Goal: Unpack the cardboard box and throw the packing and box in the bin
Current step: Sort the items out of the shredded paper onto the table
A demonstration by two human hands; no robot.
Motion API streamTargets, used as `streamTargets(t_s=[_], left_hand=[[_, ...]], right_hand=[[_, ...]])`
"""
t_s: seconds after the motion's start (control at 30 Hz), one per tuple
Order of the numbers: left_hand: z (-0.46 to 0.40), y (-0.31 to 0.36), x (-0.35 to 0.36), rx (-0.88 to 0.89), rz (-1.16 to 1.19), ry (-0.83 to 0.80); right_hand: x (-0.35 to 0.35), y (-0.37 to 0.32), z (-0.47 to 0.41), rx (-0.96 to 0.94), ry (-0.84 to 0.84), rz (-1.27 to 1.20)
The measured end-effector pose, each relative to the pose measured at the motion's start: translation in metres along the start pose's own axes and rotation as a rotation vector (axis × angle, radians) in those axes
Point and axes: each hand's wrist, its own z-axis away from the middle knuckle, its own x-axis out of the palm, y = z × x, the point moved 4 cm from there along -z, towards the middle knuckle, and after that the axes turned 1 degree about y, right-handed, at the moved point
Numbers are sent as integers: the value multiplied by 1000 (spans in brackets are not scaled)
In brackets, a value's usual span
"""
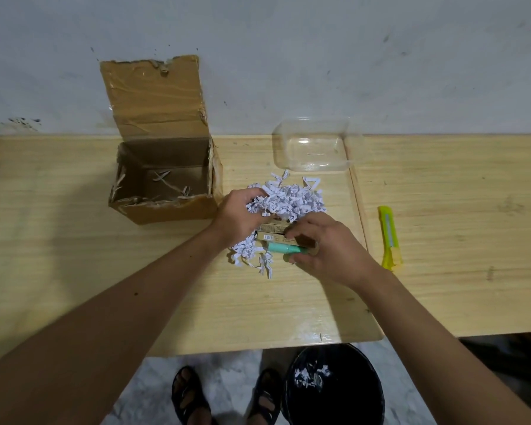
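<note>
The open cardboard box (163, 179) stands on the table at the back left, its lid up against the wall, with only a few paper shreds inside. A pile of white shredded paper packing (292, 199) lies to its right. My left hand (242, 213) is closed on a clump of the shreds at the pile's left edge. Small tan product boxes (273, 233) and a teal tube (281, 248) lie in the pile. My right hand (325, 246) grips these items from the right. A black bin (334, 384) sits on the floor below the table edge, some shreds inside.
A clear plastic container (311, 145) stands by the wall behind the pile. A yellow utility knife (389, 237) lies on the table to the right. The wooden table (105, 271) ends near my sandalled feet (227, 397).
</note>
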Motion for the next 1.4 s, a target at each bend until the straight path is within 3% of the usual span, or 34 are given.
streamTargets(t_s=[0.17, 0.33, 0.53, 0.73, 1.0, 1.4], left_hand=[[0, -5, 0, -41, 3, 7], [3, 2, -2, -52, 44, 18], [7, 6, -2, -99, 62, 15], [13, 10, -3, -115, 130, -14], [16, 9, -3, -100, 202, -24], [14, 8, -4, -33, 139, -13]], right_hand=[[5, -8, 0, -92, -48, 202], [-2, -18, 10, -86, -19, 129], [-59, -20, 21, -70, 42, 25], [-120, 39, -3, 56, 119, 269], [-90, 109, -35, 203, -14, 338], [-79, 111, -41, 203, 70, 288]])
